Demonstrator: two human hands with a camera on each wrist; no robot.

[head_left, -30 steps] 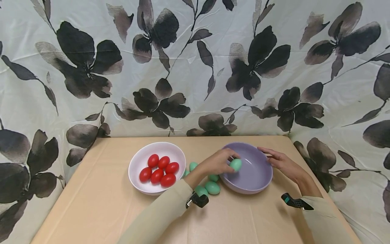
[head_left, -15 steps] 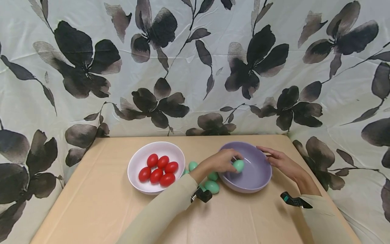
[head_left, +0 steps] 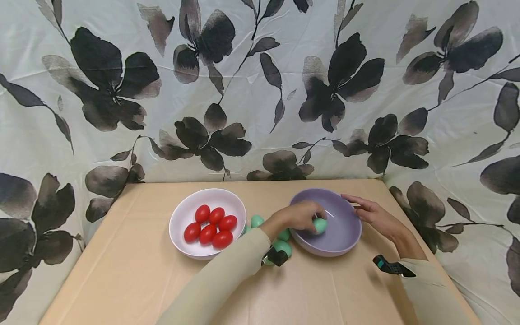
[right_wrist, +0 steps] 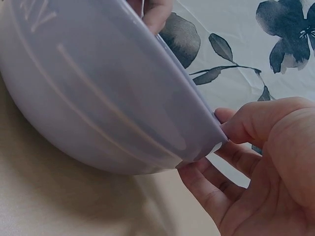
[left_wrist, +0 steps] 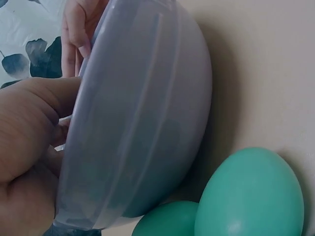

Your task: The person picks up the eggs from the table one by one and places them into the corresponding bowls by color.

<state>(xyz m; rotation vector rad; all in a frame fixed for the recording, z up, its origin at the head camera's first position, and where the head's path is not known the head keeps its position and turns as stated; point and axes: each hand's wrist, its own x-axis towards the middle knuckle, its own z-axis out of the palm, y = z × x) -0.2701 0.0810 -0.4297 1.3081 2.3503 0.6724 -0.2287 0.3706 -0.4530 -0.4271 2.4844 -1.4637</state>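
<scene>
My left hand [head_left: 304, 215] reaches over the near-left rim of a purple bowl [head_left: 345, 225] and grips a green egg [head_left: 320, 225] low inside it. In the left wrist view the bowl's wall [left_wrist: 142, 108] hides the held egg and the fingertips. My right hand [head_left: 379, 221] is at the bowl's right rim. Its fairly straight fingers [right_wrist: 204, 189] touch the outer wall, with the thumb at the edge. Several more green eggs [head_left: 257, 220] lie on the table left of the bowl, partly behind the left forearm.
A white bowl [head_left: 178, 225] with several red eggs [head_left: 207, 234] stands to the left, near the left forearm. The table [head_left: 122, 271] has a tan cover. A floral cloth [head_left: 260, 90] hangs behind it.
My left hand has moved slightly right and down with the green egg, lowering it deeper into the purple bowl. The right hand stays at the rim.
</scene>
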